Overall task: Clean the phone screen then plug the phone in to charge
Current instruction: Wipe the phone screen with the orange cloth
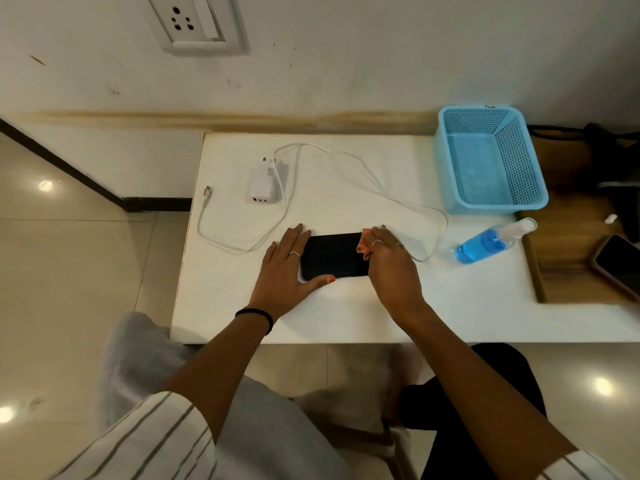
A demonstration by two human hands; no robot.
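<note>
A black phone (333, 255) lies flat, screen up, in the middle of the white table (346, 313). My left hand (287, 268) presses on its left end, thumb along the near edge, fingers spread. My right hand (391, 261) holds a small orange cloth (364, 243) against the phone's right end. Behind the phone lies a white charger (262, 183) with its white cable (363, 174) looping across the table. One cable plug (207, 191) rests at the left edge; the other end passes behind my right hand.
A blue spray bottle (488, 241) lies on its side right of the phone. An empty blue mesh basket (490, 157) stands at the back right. A wall socket (197, 22) sits above the table. A second phone (618, 265) lies on the wooden surface at far right.
</note>
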